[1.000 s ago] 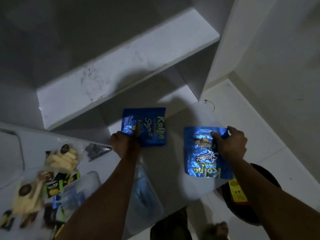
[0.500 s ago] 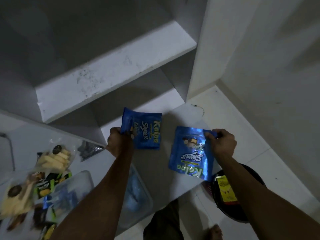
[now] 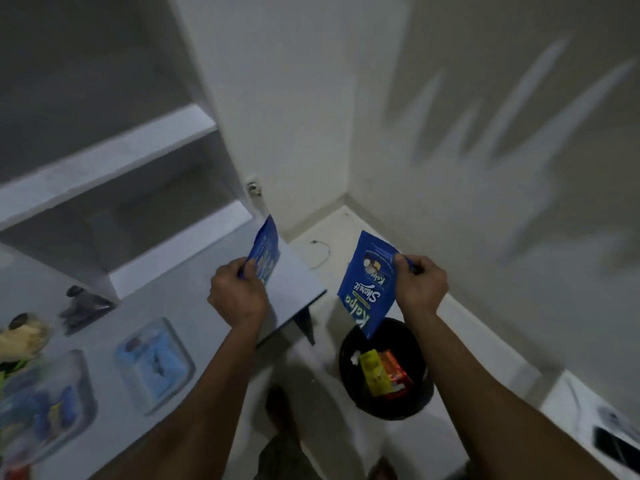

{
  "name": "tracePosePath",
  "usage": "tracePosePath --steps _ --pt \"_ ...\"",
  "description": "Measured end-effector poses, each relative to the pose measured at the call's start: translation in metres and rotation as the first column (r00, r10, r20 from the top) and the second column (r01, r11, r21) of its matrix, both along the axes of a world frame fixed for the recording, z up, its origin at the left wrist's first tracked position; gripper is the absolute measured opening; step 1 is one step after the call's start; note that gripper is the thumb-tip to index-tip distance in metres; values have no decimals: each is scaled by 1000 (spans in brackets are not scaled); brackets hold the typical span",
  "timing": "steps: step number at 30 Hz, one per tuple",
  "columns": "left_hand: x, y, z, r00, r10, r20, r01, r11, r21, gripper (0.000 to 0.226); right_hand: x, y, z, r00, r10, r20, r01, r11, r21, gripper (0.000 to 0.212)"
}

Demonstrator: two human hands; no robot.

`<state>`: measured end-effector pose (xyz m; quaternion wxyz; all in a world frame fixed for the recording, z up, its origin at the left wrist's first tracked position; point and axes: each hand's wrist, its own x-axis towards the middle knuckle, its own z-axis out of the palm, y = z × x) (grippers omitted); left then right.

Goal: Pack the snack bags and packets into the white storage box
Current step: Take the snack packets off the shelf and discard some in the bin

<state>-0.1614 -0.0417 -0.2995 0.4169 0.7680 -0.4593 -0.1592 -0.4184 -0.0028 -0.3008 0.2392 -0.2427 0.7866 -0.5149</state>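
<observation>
My left hand (image 3: 239,294) grips a blue snack bag (image 3: 266,252) by its lower edge, held upright and edge-on above the right end of the white counter (image 3: 194,299). My right hand (image 3: 420,284) pinches a second blue Kalpa snack bag (image 3: 367,289) by its side, hanging in the air past the counter's edge, above a black bin (image 3: 384,368). A clear storage box (image 3: 45,407) with blue packets inside stands at the left, partly cut off by the frame. Its lid (image 3: 156,362) lies flat beside it.
More snack packets (image 3: 20,336) and a dark packet (image 3: 83,306) lie at the counter's left. The black bin on the floor holds yellow and orange wrappers (image 3: 381,372). White shelves (image 3: 114,161) rise behind the counter. A dark device (image 3: 614,445) lies at the lower right.
Both hands have lifted their blue bags off the counter. The right bag swung out past the counter's edge over the bin. The view turned right.
</observation>
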Motion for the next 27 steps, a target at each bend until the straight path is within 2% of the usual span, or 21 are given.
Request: tracePosePath --steps 4,11,15,21,27 --pt "-77 47 -4 991 -136 6 136 991 -1 14 -51 53 -5 995 -96 -29 96 995 -5 17" --pt "-162 96 -38 949 -314 11 312 946 89 15 -89 112 -40 976 -203 -77 207 977 47 17" --pt "-189 101 -81 932 -362 32 345 908 237 16 -98 124 -79 970 -215 -117 228 966 118 14" --pt "-208 107 -160 927 -374 23 343 870 354 15 -100 131 -149 972 -225 -69 235 944 229 20" --pt "-217 107 -198 927 -373 -49 358 833 422 24 -96 130 -185 975 -216 -57 224 939 263 22"
